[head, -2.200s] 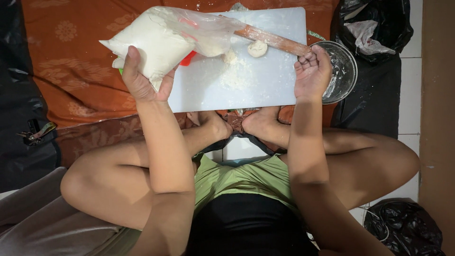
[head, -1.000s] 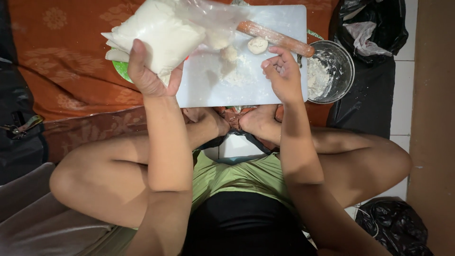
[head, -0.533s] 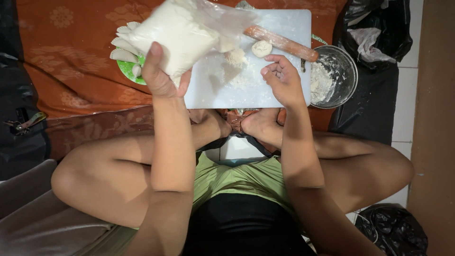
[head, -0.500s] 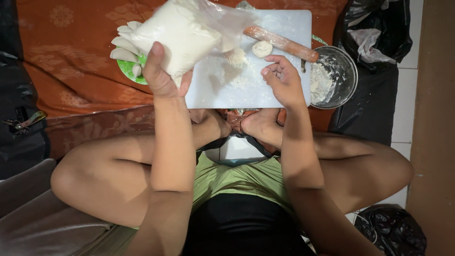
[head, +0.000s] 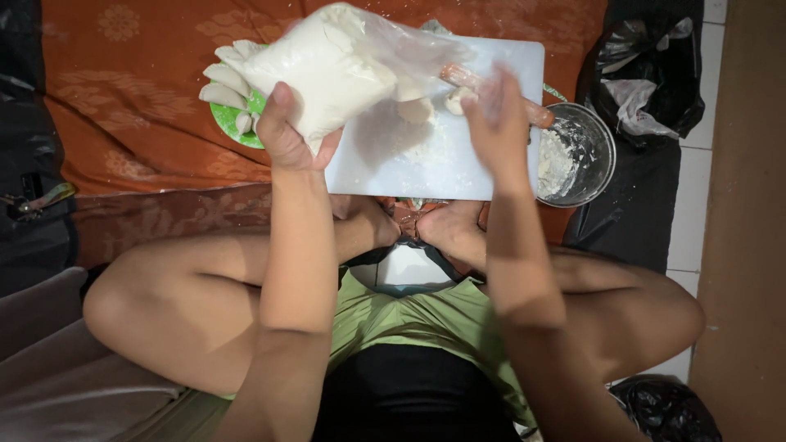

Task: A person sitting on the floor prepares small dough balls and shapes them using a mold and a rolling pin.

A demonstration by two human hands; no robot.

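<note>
My left hand [head: 286,131] grips a clear plastic bag of white flour [head: 327,69] and holds it above the left end of a white cutting board [head: 442,160]. My right hand [head: 499,119] is raised over the board near the bag's open mouth, blurred, fingers apart, with nothing in it. On the board lie a dusting of flour, small dough pieces [head: 453,101] and a wooden rolling pin [head: 536,112], partly hidden behind my right hand.
A green plate [head: 246,123] of folded dumplings sits left of the board on an orange cloth [head: 131,98]. A glass bowl [head: 585,155] with white residue stands at the board's right, beside black plastic bags [head: 647,74]. My crossed legs lie below.
My right hand left the bowl, moved left across the board and now lifts toward the bag's mouth. My left hand has kept the bag raised.
</note>
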